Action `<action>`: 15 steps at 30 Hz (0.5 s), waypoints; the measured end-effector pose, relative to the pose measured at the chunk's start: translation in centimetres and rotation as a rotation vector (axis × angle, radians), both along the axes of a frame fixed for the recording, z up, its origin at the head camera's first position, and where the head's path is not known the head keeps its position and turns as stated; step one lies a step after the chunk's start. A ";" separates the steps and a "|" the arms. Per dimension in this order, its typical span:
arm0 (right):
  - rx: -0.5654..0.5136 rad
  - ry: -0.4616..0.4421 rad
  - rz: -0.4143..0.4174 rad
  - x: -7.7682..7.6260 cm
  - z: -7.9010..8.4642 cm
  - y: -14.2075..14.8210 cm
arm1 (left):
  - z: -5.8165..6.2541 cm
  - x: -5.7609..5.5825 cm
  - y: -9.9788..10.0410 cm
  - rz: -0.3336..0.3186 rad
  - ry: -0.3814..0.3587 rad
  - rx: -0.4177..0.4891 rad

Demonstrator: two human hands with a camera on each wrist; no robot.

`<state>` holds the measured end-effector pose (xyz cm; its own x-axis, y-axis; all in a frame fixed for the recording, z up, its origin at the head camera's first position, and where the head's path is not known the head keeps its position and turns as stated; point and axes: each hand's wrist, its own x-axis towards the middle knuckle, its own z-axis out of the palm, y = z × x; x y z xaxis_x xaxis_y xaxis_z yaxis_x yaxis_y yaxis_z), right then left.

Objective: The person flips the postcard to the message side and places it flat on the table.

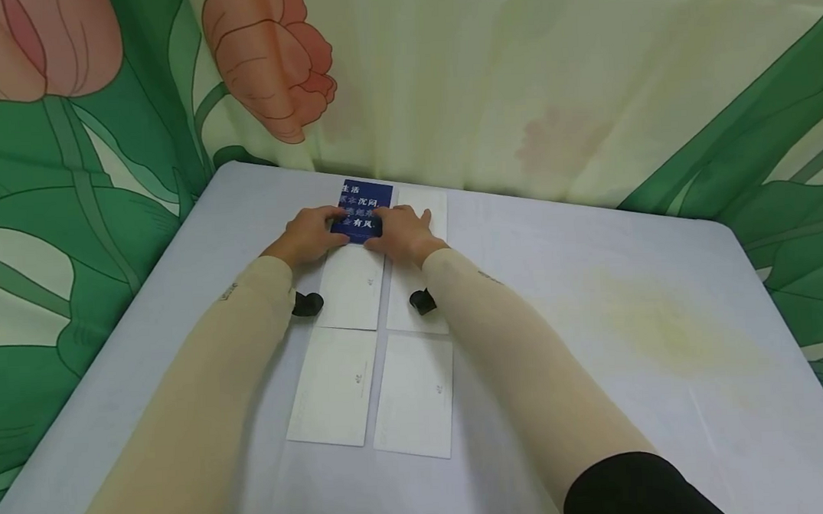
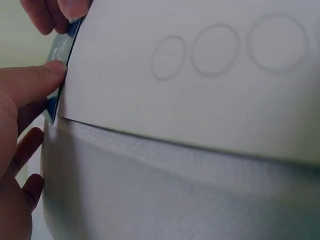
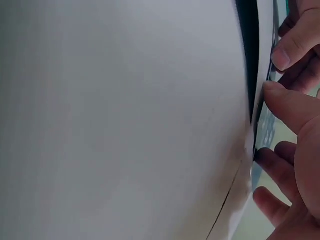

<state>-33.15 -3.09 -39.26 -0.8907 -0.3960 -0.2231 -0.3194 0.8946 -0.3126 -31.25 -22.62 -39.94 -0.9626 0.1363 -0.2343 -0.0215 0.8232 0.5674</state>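
At the back of the table lies a blue postcard (image 1: pixel 367 191) with white writing. My left hand (image 1: pixel 305 235) grips its left side, with the thumb near the front corner; in the left wrist view that thumb (image 2: pixel 42 80) presses on the card's edge. On the opposite side, my right hand (image 1: pixel 405 233) holds the right edge, its fingers reaching over the blue face. Just in front is a white card (image 1: pixel 351 286), face down with faint print. Another white card (image 1: pixel 439 210) is partly hidden beneath the right hand.
More white cards lie in two columns toward the front: one at right middle (image 1: pixel 403 319), one at front left (image 1: pixel 329 387), one at front right (image 1: pixel 414 395). They rest on a table with a pale cloth (image 1: pixel 595 356). A flowered curtain (image 1: pixel 479 78) hangs behind the back edge.
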 end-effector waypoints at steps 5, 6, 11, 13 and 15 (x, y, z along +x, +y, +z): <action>0.000 0.016 0.015 0.1 -0.2 0.1 | 0.0 0.0 0.1 -0.001 -0.008 -0.006; 0.005 0.019 0.025 0.1 -0.2 0.1 | 0.0 0.0 0.1 -0.002 -0.013 -0.002; 0.020 0.042 0.074 0.1 0.0 0.2 | 0.1 -0.1 0.0 -0.011 -0.022 0.009; 0.014 0.045 0.080 0.1 0.0 0.3 | 0.1 -0.1 -0.1 -0.019 -0.003 0.013; 0.002 0.040 0.083 0.1 -0.1 0.3 | -0.1 -0.1 -0.1 -0.024 0.024 0.019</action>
<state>-33.03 -2.76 -39.32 -0.8630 -0.4686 -0.1889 -0.4048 0.8650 -0.2964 -31.36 -22.69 -39.99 -0.9641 0.1638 -0.2088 0.0119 0.8125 0.5829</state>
